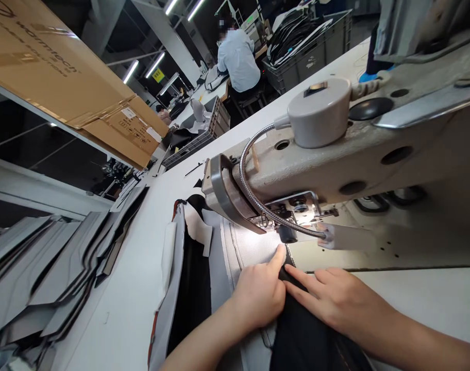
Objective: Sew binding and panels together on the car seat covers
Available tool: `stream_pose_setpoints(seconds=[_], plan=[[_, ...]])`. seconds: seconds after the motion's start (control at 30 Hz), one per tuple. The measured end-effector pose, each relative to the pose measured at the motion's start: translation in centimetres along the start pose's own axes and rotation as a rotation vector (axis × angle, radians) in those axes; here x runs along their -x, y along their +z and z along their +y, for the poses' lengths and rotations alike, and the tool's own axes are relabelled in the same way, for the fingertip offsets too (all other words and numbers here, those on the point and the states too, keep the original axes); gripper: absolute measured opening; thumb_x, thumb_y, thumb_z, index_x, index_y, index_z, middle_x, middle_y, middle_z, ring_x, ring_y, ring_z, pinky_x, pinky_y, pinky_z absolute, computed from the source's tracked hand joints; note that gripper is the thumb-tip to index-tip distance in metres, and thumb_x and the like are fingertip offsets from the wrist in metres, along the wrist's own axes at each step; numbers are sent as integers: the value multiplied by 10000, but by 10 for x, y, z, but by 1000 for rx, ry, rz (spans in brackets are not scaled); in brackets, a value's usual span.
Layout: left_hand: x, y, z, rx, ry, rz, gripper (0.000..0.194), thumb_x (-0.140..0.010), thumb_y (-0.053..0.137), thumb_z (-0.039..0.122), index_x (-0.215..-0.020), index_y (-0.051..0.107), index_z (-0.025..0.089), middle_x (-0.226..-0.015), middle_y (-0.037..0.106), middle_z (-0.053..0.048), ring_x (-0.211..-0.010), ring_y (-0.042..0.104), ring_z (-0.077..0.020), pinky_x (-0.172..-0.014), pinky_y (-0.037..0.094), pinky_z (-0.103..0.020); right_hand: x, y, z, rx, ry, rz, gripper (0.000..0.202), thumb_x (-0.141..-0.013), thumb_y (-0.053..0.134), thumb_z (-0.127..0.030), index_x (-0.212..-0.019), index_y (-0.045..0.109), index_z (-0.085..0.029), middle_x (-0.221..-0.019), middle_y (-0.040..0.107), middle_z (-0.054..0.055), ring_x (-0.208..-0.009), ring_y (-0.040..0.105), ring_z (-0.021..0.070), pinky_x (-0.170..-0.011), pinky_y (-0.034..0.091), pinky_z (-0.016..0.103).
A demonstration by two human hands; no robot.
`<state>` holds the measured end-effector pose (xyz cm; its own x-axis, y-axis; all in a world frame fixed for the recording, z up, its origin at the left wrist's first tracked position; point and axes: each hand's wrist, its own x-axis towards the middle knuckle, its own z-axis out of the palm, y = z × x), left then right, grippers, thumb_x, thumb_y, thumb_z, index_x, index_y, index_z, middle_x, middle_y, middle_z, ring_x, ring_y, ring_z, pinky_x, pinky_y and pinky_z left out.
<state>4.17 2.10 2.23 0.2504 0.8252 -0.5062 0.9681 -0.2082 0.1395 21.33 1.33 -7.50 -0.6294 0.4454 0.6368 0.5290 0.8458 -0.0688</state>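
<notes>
We rest our left hand [260, 294], grip hidden, and open right hand [337, 299] on layered fabric [302, 340], probably steadying it by the sewing machine [328, 165].

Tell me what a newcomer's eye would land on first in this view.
Probably the big pale sewing machine reaching in from the right, its lamp glowing over the light mesh fabric just ahead of the two bare hands. Next, likely the large brown cardboard box at upper left, tilted across the view, and the layered grey pieces heaped below it along the left side.
</notes>
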Motion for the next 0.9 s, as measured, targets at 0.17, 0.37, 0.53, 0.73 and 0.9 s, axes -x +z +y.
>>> stream_pose_setpoints(seconds=[0.17,0.37,0.53,0.73,0.9], plan=[[-17,-9,-8,-21,39,36,679,-787,334,189,-1457,222,168,-1038,671,-113,-904,644,-302,-756,513,-400,-13,6,7,2,44,-10,363,-758,454,-48,-1048,617,-194,-1135,636,61,-590,487,163,-530,314,317],[-7,-6,-3,-196,3,0,750,-774,385,221,-1472,122,141,-1014,662,-140,-858,644,-334,-734,513,-455,-16,1,20,-55,-11,-72,400,-775,461,-85,-1142,580,-190,-1196,593,100,-669,537,179,-580,377,317],[5,-15,-5,-114,29,-67,680,-810,336,200,-1467,162,193,-1065,659,-110,-922,638,-303,-771,509,-421,-14,-8,29,-100,-180,-80,399,-777,456,-95,-1147,580,-178,-1132,623,122,-647,539,178,-546,358,307],[-2,-20,4,-139,17,-111,675,-810,345,218,-1460,178,143,-1063,660,-131,-927,639,-305,-782,505,-412,-7,-15,32,-180,-106,-178,533,-668,525,-126,-1195,556,-201,-1239,568,110,-660,552,184,-546,371,310],[-5,-23,8,-246,-5,-157,762,-773,381,203,-1468,86,108,-960,678,-145,-826,654,-332,-702,508,-427,3,-25,29,-340,-115,-236,656,-608,545,-141,-1255,523,-248,-1323,507,90,-753,567,186,-634,417,307]])
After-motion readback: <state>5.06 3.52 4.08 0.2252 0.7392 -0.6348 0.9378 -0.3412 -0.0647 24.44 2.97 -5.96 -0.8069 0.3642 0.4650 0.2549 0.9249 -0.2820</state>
